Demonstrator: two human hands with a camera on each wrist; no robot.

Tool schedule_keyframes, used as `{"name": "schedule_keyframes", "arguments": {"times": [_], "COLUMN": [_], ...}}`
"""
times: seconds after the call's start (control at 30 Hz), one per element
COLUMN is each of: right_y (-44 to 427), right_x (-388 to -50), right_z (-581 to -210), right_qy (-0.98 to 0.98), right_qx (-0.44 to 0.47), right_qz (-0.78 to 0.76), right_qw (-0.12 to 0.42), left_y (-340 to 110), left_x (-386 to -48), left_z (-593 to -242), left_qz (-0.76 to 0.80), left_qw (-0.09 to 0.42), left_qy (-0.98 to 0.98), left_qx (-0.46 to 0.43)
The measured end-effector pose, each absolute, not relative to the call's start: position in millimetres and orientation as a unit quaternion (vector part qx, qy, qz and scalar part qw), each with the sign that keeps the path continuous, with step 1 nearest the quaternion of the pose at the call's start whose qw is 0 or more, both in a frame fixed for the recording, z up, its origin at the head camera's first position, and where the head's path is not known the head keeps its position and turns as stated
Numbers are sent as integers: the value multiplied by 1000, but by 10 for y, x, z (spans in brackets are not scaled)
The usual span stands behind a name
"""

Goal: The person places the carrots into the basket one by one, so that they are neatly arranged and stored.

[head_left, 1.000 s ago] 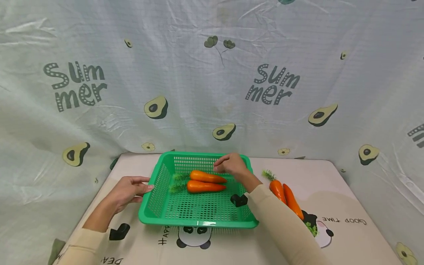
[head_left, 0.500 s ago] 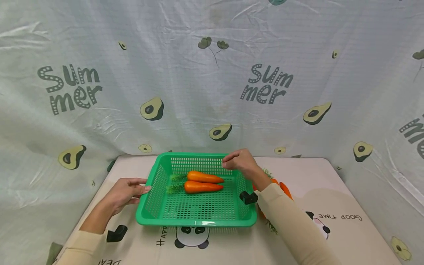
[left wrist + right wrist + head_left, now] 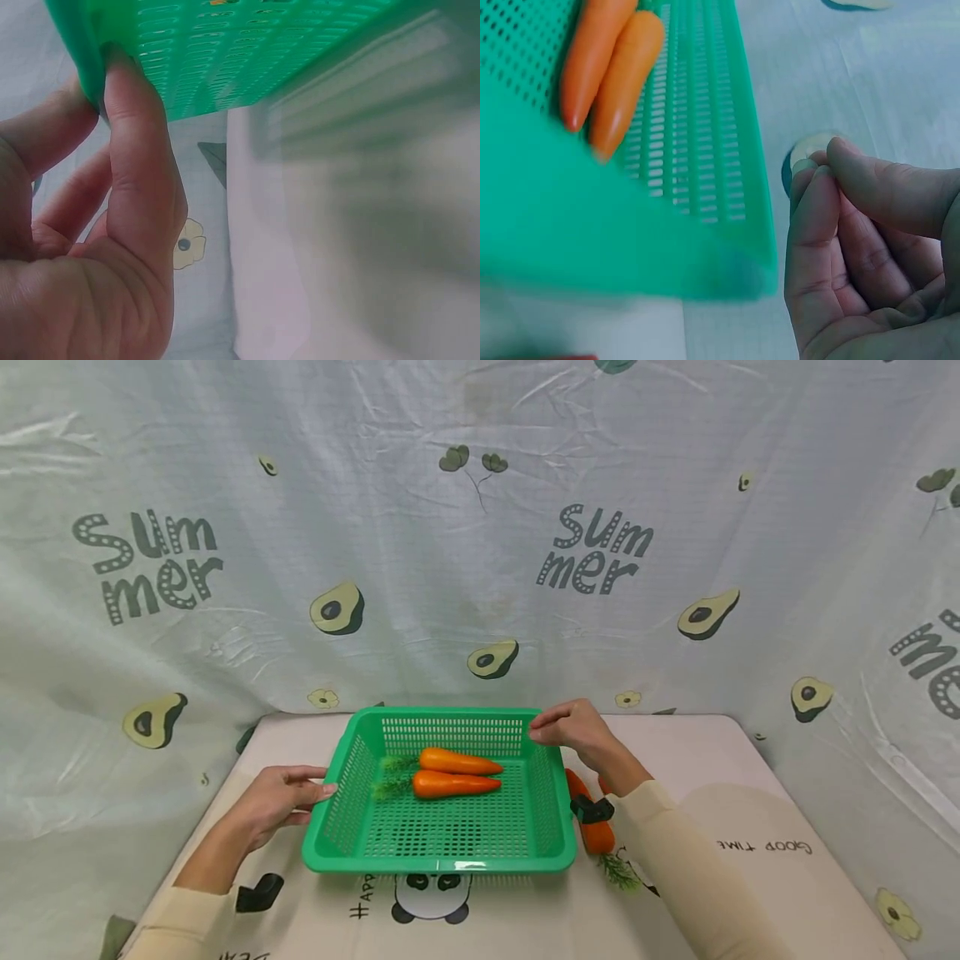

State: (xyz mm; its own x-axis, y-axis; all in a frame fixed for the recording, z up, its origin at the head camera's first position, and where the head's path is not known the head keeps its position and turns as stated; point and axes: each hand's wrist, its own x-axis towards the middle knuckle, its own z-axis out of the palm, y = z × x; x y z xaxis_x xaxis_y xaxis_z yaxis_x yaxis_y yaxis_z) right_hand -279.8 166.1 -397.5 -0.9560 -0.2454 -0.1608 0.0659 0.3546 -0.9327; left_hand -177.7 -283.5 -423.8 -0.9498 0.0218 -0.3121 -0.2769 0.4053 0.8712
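Observation:
A green slotted plastic basket (image 3: 438, 865) stands on the table. Two orange carrots with leafy green tops lie in it, the rear carrot (image 3: 459, 762) just behind the front carrot (image 3: 453, 785). My left hand (image 3: 273, 803) pinches the basket's left rim between thumb and finger, as the left wrist view confirms. Above the back right corner, my right hand (image 3: 581, 733) has loosely bent fingers, thumb near the fingertips, and nothing between them in the right wrist view. Under my right forearm, outside the basket, lies another carrot (image 3: 597, 835), partly hidden; a further bit of orange shows beside it.
The pale table (image 3: 712, 893) carries printed pandas and lettering. A light curtain (image 3: 420, 543) with avocado and lettering prints hangs behind the table and along both sides. The basket's right wall (image 3: 566, 793) stands between the inner carrots and those outside.
My right hand has moved rightward from over the basket to its back right corner, and its forearm now covers more of the outside carrots. My left hand keeps its hold; the view has shifted slightly.

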Motion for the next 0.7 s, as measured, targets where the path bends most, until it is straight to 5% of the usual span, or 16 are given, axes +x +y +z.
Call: {"name": "schedule_keyframes", "arguments": {"times": [0.7], "right_y": [2259], "right_x": [-2697], "right_z": [-4131], "right_qy": [842], "right_qx": [-41], "right_qz": [-522], "right_qw": [128], "left_y": [-2817], "left_x": [-1763], "left_z": [-4239], "left_qz": [546], "left_qw": [140], "left_qy": [822], "left_qx": [-83]}}
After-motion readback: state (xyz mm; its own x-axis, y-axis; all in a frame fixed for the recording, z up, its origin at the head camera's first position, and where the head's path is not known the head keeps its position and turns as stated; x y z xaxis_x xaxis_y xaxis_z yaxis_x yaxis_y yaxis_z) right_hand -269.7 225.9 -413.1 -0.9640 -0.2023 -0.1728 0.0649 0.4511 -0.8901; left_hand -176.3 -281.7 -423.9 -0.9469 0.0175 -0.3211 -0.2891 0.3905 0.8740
